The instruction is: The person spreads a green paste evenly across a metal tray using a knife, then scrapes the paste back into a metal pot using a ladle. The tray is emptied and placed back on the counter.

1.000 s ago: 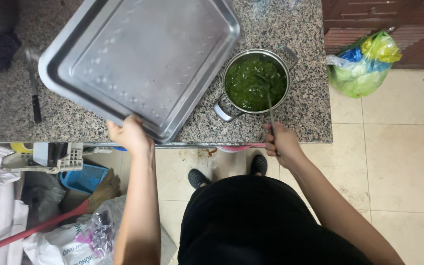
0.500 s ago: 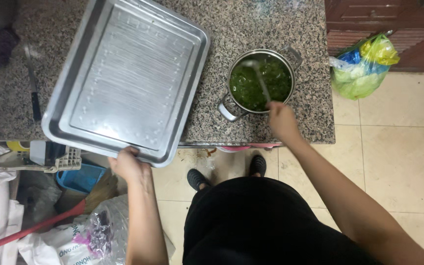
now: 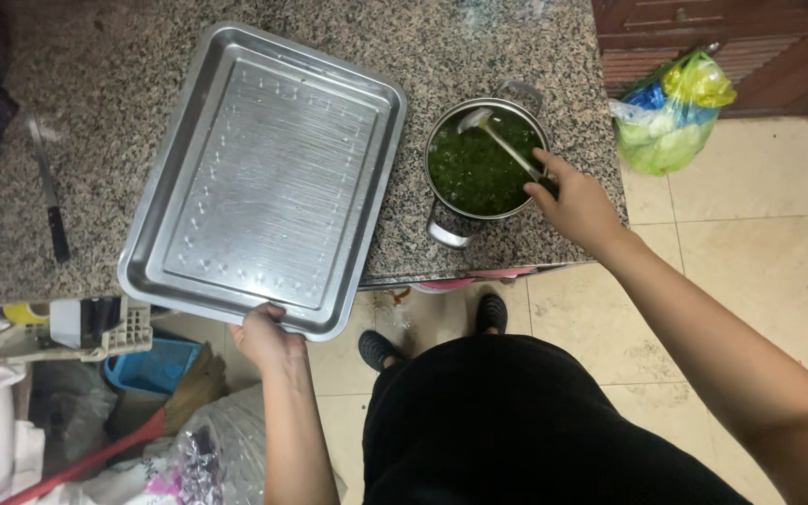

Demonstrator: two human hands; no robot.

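Head view shows the left hand (image 3: 268, 339) gripping the near rim of a steel tray (image 3: 264, 178), fingers curled over its edge. A second ago the tray was tipped up off the counter; now it lies flat on the granite counter (image 3: 497, 37), its near edge hanging past the counter's front. Its long axis runs from the near left to the far right, slightly slanted against the counter edge.

The right hand (image 3: 577, 201) has moved from the counter's front edge up to the pot (image 3: 486, 161) and now clasps the handle of a ladle (image 3: 502, 145). The ladle slants from the hand at the pot's right rim up and left, its bowl resting at the far rim above the green soup.

The pot stands just beside the tray's right side, near the counter's front. A knife (image 3: 50, 201) lies well apart at the left, and a plastic bag of greens (image 3: 670, 112) sits on the floor at the right.
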